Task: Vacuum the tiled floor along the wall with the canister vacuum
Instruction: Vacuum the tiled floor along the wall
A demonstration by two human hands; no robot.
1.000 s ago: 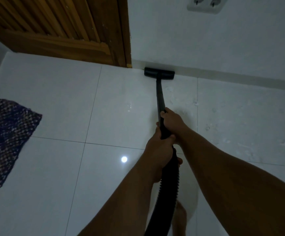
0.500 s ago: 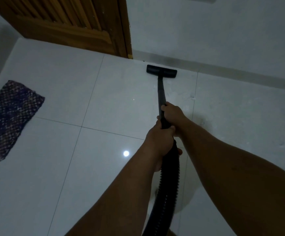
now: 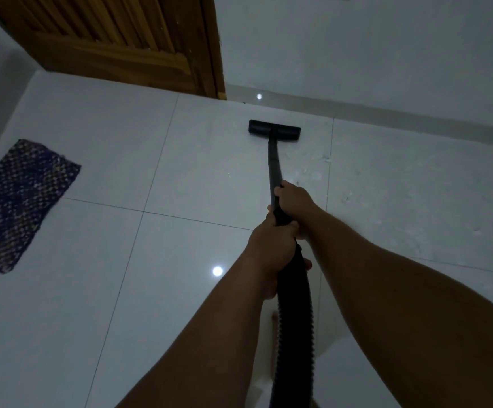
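Note:
A black vacuum wand point(image 3: 274, 160) runs from my hands to a flat black floor head point(image 3: 274, 130), which rests on the white tiled floor point(image 3: 121, 290) a short way off the wall's skirting point(image 3: 386, 119). My right hand point(image 3: 294, 201) grips the wand higher up. Just behind it, my left hand point(image 3: 271, 248) is closed where the wand meets the ribbed black hose point(image 3: 295, 319). The hose drops between my forearms and leaves the view at the bottom. The canister itself is out of view.
A wooden louvred door point(image 3: 115, 45) stands at the back left, its frame meeting the white wall point(image 3: 357, 48). A dark woven mat point(image 3: 18, 201) lies on the floor at the left. Pale specks of debris point(image 3: 357, 198) dot the tiles right of the wand.
The floor head has been drawn back from the skirting toward me, opening a gap. Both hands have kept their grip on the wand.

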